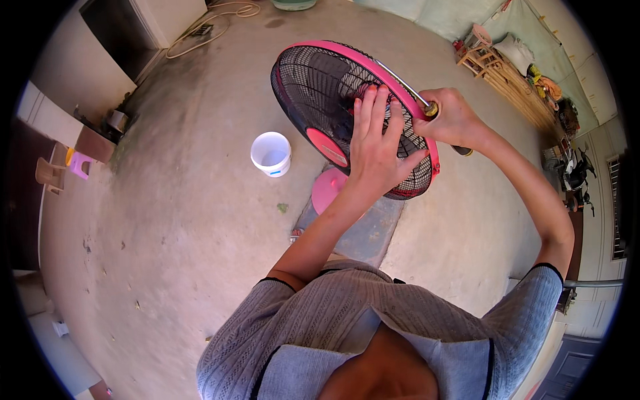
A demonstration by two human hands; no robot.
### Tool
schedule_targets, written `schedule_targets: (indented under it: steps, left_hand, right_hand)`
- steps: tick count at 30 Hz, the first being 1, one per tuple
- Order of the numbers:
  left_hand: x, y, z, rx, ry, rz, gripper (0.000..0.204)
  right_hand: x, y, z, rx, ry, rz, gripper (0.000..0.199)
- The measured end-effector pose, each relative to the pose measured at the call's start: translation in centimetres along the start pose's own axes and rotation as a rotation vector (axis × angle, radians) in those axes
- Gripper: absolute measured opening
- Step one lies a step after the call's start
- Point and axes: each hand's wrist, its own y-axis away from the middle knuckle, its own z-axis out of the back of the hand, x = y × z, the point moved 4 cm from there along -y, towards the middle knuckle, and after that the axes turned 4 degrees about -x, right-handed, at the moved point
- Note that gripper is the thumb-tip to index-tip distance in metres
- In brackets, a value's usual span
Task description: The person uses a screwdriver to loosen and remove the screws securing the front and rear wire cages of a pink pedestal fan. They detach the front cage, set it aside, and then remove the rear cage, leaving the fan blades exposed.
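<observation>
A standing fan with a pink rim and a dark wire grille [303, 73] fills the upper middle, its head tilted. Flat against the grille lies my left hand [380, 147], fingers stretched out and apart. My right hand [453, 119] is wrapped around the black-and-yellow handle of a screwdriver [404, 85]. Its metal shaft runs along the pink rim toward the far side; whether the tip touches a screw is hidden. Below the fan head shows part of the pink round base [327, 191].
A white bucket [271, 155] stands on the concrete floor left of the fan. Under the base is a grey slab [370, 230]. A hose [220, 19] lies at the far left. Wooden poles [523, 90] and clutter line the right wall; a purple stool [81, 165] stands far left.
</observation>
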Motion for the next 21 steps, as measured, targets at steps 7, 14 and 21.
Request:
schedule_targets:
  steps: [7, 14, 21]
  left_hand:
    - [-0.4, -0.1, -0.2, 0.022, -0.03, -0.011, 0.086]
    - [-0.3, 0.0, -0.2, -0.007, -0.075, -0.063, 0.085]
    - [-0.4, -0.3, 0.1, 0.014, -0.046, -0.04, 0.084]
  right_hand:
    - [-0.1, 0.3, 0.0, -0.006, 0.029, 0.002, 0.019]
    - [-0.4, -0.4, 0.3, 0.047, 0.012, 0.034, 0.019]
    - [0.6, -0.9, 0.4, 0.063, 0.002, -0.014, 0.021]
